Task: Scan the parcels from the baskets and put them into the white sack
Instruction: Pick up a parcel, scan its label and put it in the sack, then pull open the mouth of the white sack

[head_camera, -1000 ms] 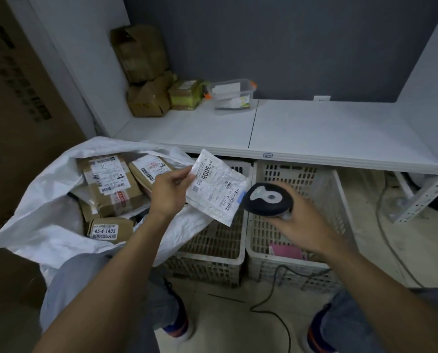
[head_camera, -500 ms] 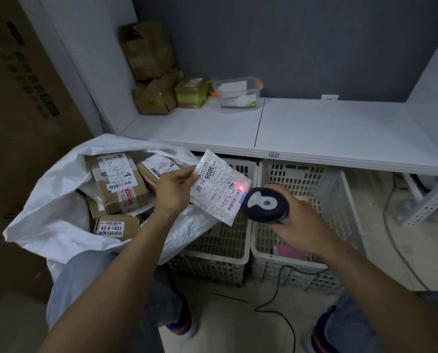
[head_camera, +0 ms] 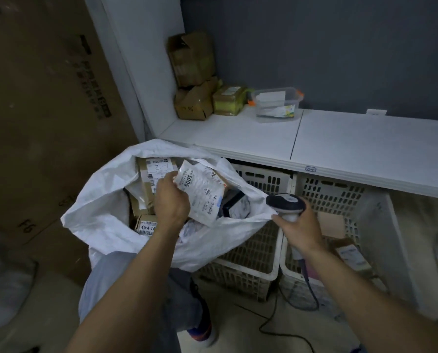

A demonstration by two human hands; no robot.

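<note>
The white desk [head_camera: 365,138] spans the back, with the left basket [head_camera: 263,179] and right basket [head_camera: 340,194] under it; the white sack [head_camera: 105,200] gapes open against the left basket, cardboard parcels [head_camera: 151,179] lying inside. The left hand [head_camera: 170,200] pinches a flat white parcel [head_camera: 200,192] marked 3005 in its fingers, low in the sack's mouth; the right hand [head_camera: 302,228] has its fingers wrapped round the handle of the scanner [head_camera: 285,202], just beside the sack's rim

The white sack [head_camera: 98,200] is gaping wide open from above though parcels [head_camera: 144,191] are crowding its left side, while the table [head_camera: 238,133] is overhanging the baskets [head_camera: 261,178], leaving only their front halves reachable.
</note>
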